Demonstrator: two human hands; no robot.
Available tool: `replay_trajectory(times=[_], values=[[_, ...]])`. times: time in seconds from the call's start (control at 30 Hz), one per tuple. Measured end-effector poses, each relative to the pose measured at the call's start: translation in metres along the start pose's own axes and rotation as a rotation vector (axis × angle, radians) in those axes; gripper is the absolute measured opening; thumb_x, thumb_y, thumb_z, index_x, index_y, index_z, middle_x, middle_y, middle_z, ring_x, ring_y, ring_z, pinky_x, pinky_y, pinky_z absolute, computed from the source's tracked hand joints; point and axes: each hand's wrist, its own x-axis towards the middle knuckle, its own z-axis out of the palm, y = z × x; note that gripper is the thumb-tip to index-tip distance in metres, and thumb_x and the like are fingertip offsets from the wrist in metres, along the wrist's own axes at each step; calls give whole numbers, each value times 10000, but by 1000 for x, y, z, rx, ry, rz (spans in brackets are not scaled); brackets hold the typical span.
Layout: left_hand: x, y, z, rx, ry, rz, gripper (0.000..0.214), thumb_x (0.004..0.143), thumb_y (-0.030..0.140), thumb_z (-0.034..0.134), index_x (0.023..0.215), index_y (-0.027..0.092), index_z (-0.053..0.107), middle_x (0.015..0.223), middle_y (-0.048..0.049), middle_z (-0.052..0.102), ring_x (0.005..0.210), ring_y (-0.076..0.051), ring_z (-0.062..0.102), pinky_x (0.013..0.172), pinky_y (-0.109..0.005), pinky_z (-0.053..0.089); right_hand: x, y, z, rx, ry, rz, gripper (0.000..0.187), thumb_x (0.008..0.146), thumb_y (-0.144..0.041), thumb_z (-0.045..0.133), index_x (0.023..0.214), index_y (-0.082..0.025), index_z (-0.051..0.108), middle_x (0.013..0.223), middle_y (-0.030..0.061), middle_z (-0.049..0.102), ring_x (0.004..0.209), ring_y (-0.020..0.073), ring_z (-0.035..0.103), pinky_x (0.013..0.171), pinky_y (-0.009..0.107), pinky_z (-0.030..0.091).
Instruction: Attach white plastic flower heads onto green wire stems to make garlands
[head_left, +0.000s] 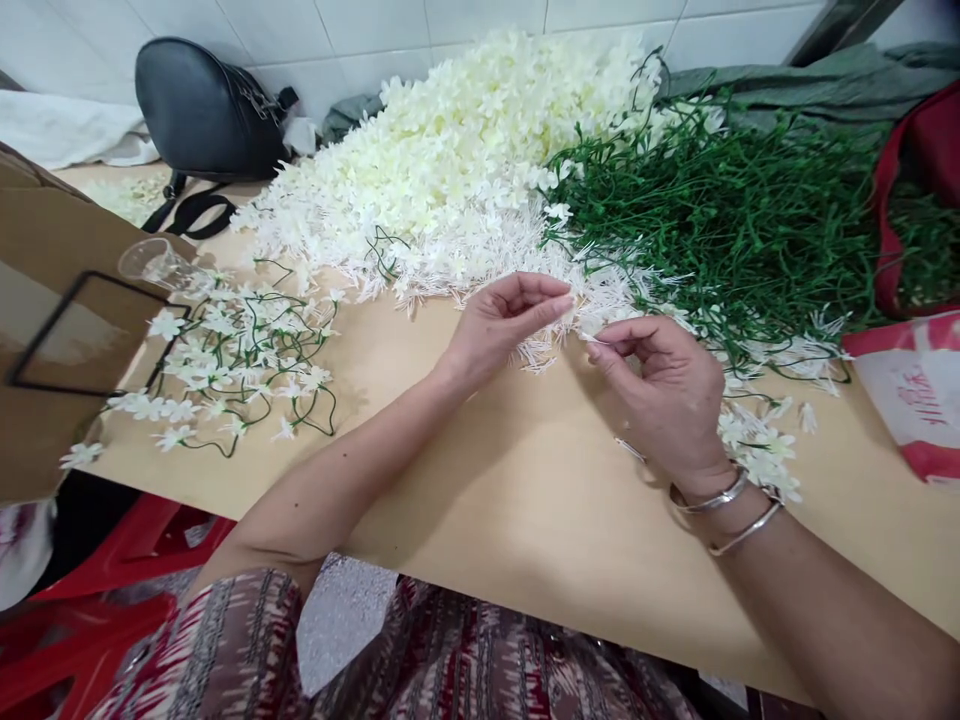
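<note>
My left hand is closed in a pinch, thumb against fingertips, above the table's middle. Whatever is between those fingertips is too small to make out. Close by on the right, my right hand pinches a small white artificial flower piece between thumb and forefinger. The two sets of fingertips are slightly apart. Behind them lie loose white stamens and a big heap of cream artificial flowers. A pile of green plastic stems sits to the right of the flowers.
Flowers on green stems lie at the left, near a clear plastic cup and a cardboard box. A black backpack stands against the tiled wall. A red-and-white bag lies right; more flowers are by my right wrist.
</note>
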Motion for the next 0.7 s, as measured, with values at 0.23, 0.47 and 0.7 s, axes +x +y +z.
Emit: replay_trajectory(times=[0.23, 0.47, 0.7], values=[[-7, 4, 12, -88, -114, -55, 444, 730, 559, 928, 923, 197, 758, 854, 1, 709, 767, -112, 631, 729, -290, 500, -2, -8, 4, 67, 33, 1, 141, 870, -331, 795, 934, -263, 689, 850, 39, 727, 748, 218, 693, 686, 402, 579], [-2, -5, 6, -128, -88, -37, 419, 748, 544, 921, 935, 204, 762, 936, -12, 735, 869, -126, 670, 850, -299, 532, -3, -9, 5, 105, 36, 25, 164, 850, -336, 813, 945, -274, 695, 862, 25, 720, 765, 212, 697, 728, 415, 602], [-5, -3, 8, -139, -212, -92, 388, 787, 512, 905, 955, 192, 764, 892, -22, 761, 847, -154, 723, 846, -321, 582, -3, -9, 7, 102, 22, -8, 184, 859, -271, 801, 937, -297, 637, 861, 36, 711, 773, 226, 707, 721, 425, 621]])
